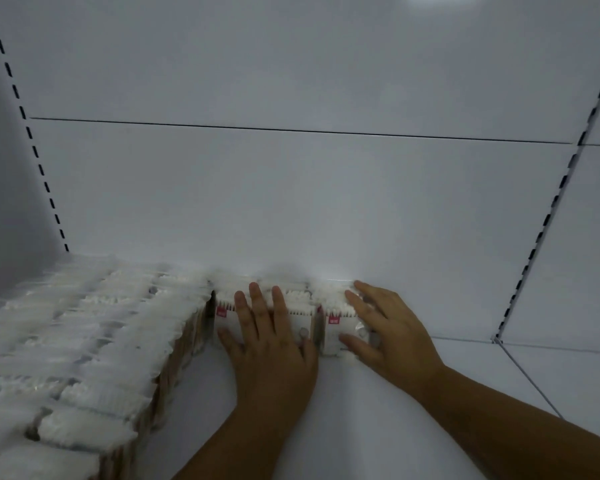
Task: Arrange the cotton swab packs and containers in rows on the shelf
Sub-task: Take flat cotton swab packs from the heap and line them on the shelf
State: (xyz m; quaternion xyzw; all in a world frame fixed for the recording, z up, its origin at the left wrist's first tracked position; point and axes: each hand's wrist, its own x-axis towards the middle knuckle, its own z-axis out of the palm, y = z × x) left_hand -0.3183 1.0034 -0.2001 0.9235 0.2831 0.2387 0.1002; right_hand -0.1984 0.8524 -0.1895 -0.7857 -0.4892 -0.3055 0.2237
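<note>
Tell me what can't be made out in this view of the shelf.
All in the head view:
- Print on the left cotton swab pack: mostly covered by the left hand, the rest blurred and too small.
- Right edge of the right cotton swab pack: hidden under the right hand.
- Size of the block of stocked packs: cut off by the left and bottom edges, blurred, so no count.

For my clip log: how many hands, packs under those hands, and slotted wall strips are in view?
Hands: 2 (left hand, right hand)
Packs under the hands: 2 (left pack, right pack)
Slotted strips: 2 (left strip, right strip)
Total: 6, leaving out the blurred block of packs at left.
</note>
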